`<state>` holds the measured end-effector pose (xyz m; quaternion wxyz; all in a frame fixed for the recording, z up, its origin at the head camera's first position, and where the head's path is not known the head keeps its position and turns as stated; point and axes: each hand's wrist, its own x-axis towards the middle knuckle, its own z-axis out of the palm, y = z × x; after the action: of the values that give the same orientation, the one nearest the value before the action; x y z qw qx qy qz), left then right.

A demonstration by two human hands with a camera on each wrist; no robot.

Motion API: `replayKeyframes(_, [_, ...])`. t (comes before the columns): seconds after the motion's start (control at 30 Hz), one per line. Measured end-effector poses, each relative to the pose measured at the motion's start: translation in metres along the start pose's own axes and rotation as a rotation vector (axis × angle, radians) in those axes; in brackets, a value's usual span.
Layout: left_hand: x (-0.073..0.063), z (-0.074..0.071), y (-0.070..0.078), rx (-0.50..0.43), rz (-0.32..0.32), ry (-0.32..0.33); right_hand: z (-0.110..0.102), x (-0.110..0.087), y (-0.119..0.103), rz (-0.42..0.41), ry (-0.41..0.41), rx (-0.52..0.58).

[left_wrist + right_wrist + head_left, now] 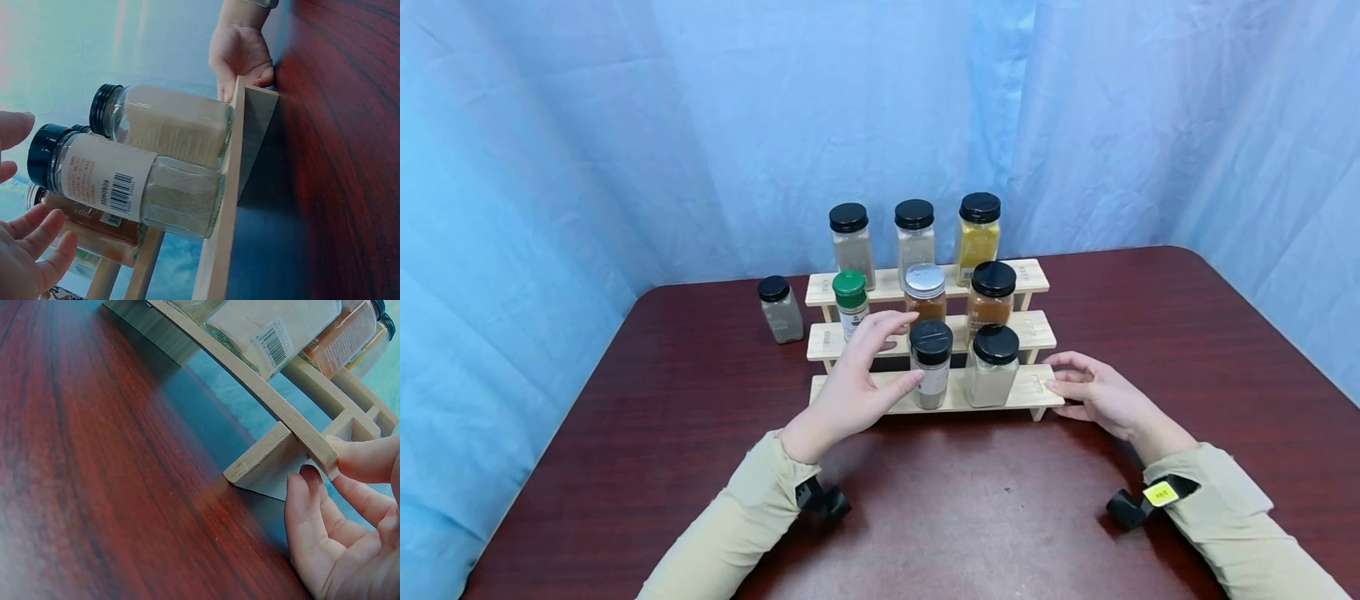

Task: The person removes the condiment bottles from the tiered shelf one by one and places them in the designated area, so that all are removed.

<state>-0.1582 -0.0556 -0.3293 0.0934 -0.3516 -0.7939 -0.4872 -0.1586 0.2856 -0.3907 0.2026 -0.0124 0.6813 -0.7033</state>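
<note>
A three-tier wooden spice rack [1045,385] stands on the table, holding several jars. My left hand [853,396] is spread beside the front tier, thumb and fingers apart, near a labelled glass shaker jar [932,379] with a black lid. In the left wrist view a gap shows between the fingers [47,250] and that shaker jar [112,181]. A square black-lidded jar [992,379] of pale powder stands to its right. At the front tier's right end, my right hand [1097,390] pinches the board [322,453], thumb on top and fingers below.
A grey-powder jar [784,317] stands on the table left of the rack. The middle tier bears a green-lidded jar [852,300], a silver-lidded jar [925,287] and a brown-powder jar [991,304]. Three black-lidded jars, one with yellow powder [977,242], line the top tier. Blue curtains hang behind.
</note>
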Motion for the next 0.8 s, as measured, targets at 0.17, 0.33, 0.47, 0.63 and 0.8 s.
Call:
replayKeyframes(0.17, [-0.001, 0.004, -0.001, 0.014, -0.023, -0.025, 0.000, 0.001, 0.000, 0.005, 0.000, -0.004])
replayKeyframes(0.33, [-0.002, 0.007, -0.002, 0.025, -0.041, -0.054, 0.001, 0.001, -0.001, 0.008, -0.004, -0.013])
replayKeyframes(0.47, [-0.001, 0.009, -0.004, 0.028, -0.042, -0.072, 0.001, 0.001, -0.002, 0.011, 0.001, -0.021])
replayKeyframes(0.63, [-0.001, 0.012, -0.005, 0.010, -0.043, -0.090, 0.000, 0.001, -0.002, 0.008, -0.001, -0.014])
replayKeyframes(0.8, [-0.003, 0.016, -0.006, -0.020, -0.078, -0.109, 0.000, 0.000, -0.001, 0.012, 0.002, -0.005])
